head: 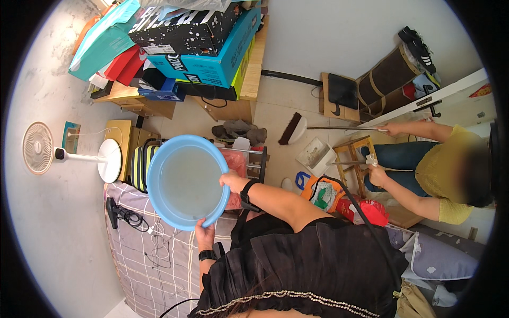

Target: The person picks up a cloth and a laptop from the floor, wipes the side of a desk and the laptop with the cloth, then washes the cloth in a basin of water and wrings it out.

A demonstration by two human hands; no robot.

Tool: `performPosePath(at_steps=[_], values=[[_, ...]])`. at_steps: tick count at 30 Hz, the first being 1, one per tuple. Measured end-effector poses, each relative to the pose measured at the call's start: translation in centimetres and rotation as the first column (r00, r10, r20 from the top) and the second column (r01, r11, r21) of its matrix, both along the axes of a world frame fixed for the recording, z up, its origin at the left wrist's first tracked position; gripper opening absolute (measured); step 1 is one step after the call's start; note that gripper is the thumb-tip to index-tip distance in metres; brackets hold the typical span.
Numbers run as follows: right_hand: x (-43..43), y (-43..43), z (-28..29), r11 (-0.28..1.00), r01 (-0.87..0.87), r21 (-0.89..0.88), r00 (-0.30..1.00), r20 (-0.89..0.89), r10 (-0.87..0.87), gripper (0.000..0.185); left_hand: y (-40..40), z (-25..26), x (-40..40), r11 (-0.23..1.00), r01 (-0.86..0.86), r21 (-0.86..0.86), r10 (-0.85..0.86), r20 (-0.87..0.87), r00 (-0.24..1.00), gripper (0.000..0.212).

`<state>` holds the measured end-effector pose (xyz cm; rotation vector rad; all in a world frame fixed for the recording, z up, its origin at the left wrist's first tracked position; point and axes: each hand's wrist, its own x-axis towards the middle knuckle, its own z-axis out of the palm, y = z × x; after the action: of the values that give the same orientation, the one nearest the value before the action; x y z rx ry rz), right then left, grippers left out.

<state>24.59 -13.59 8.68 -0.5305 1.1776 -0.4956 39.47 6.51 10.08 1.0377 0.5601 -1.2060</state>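
Observation:
A light blue plastic basin (222,159) of cloudy greyish water is held up between my two hands. My left hand (205,234) grips its near rim, fingers over the edge. Farther along, on the right side of the basin, my right hand (230,179) clasps the rim. The undersides of both hands are hidden. Behind the basin are a yellow and black striped bag (139,167) and a metal-framed rack (254,151) with pink plastic. To the left and below lies a bed with a plaid cover (131,254).
Another person (441,171) at the right holds a broom (292,129) and a long-handled dustpan (317,156). A wooden stool (354,159), bags (364,210) and shoes (242,131) stand on the floor. Shoeboxes (199,63) crowd a desk. A white fan (109,161) and hair dryer (112,212) are left.

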Motion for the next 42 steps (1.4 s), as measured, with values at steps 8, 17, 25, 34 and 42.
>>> performPosePath(at_steps=[8,17,25,34,42], values=[[0.0,0.0,-1.0,0.999,0.030,0.013,0.999,0.019,-0.031,0.024,0.6,-1.6,0.5,0.999,0.023,-0.027,-0.023,-0.008,1.000,0.023],[0.1,0.3,-1.4,1.000,-0.003,-0.015,1.000,0.010,0.003,0.024,0.3,-0.2,-0.2,0.998,0.052,-0.045,-0.050,0.043,0.998,0.010],[0.2,0.5,-2.5,0.996,0.007,-0.088,0.996,0.094,0.002,0.020,1.1,-2.1,1.3,0.997,-0.010,-0.076,0.006,-0.051,0.999,0.024],[0.0,0.5,-2.1,0.999,-0.001,-0.034,1.000,0.010,0.001,0.020,0.4,-0.4,0.1,0.999,0.027,-0.026,-0.027,0.003,1.000,0.016],[0.3,0.4,-1.4,1.000,-0.001,-0.027,1.000,0.023,0.002,0.025,0.8,-1.0,0.7,0.999,0.028,-0.047,-0.028,0.008,1.000,0.016]])
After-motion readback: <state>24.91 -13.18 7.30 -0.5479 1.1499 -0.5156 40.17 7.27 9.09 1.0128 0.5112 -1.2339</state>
